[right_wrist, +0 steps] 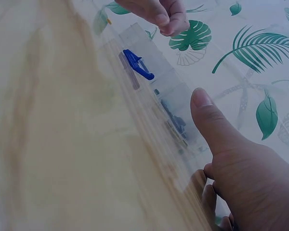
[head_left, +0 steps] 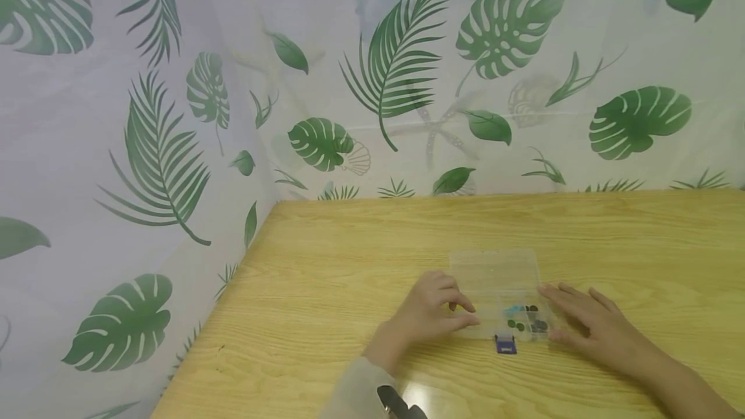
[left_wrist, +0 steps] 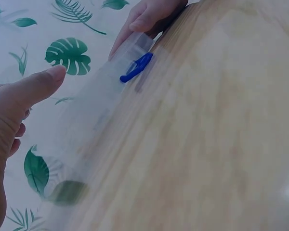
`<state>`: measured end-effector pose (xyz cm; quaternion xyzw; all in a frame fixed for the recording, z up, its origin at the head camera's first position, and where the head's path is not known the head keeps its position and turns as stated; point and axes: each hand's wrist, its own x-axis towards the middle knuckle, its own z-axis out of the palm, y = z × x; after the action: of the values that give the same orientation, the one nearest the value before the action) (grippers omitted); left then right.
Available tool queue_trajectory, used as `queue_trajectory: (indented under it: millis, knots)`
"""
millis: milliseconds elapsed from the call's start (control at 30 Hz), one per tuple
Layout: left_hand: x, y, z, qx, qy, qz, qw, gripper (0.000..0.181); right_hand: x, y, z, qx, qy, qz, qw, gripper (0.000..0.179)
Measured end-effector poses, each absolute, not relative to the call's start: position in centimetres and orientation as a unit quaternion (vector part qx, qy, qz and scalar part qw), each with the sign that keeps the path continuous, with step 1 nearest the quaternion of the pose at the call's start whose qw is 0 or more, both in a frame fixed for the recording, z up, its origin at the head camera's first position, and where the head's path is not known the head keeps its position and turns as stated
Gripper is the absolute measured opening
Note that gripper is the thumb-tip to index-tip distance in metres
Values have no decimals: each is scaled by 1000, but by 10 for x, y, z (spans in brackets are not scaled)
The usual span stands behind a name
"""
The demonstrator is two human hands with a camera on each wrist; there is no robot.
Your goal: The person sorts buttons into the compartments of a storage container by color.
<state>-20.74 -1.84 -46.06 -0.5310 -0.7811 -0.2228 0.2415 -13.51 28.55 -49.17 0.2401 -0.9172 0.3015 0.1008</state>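
A clear plastic compartment box (head_left: 491, 270) lies on the table with its lid swung back; a blue latch (head_left: 505, 344) is on its front edge. Small dark, green and light blue pieces (head_left: 526, 319) sit in its right-hand compartments. My left hand (head_left: 433, 308) hovers at the box's left side, thumb and index finger bent toward each other with a small gap. Nothing is visible between those fingertips. Along the box's right side lies my right hand (head_left: 599, 325), its fingers extended and touching or close to the wall. The right thumb (right_wrist: 207, 113) points up beside the box.
The wooden table (head_left: 326, 257) extends around the box. A white cloth wall with green leaf prints (head_left: 396, 63) borders its back and left edges. A dark wrist strap (head_left: 398, 403) shows by the left sleeve (head_left: 357, 390).
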Motion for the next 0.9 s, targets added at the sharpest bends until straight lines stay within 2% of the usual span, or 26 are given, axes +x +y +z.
queue_trajectory:
  millis: [333, 733, 900]
  knots:
    - [-210, -50, -465, -517, -796, -226, 217, 16, -134, 285, -493, 245, -915, 301, 112, 69]
    - [-219, -84, -460, -448, -858, -245, 58, 19, -134, 285, -492, 239, -916, 305, 103, 68]
    - [-222, -98, -458, -376, -879, -290, -23, 14, -135, 285, -492, 241, -916, 303, 104, 68]
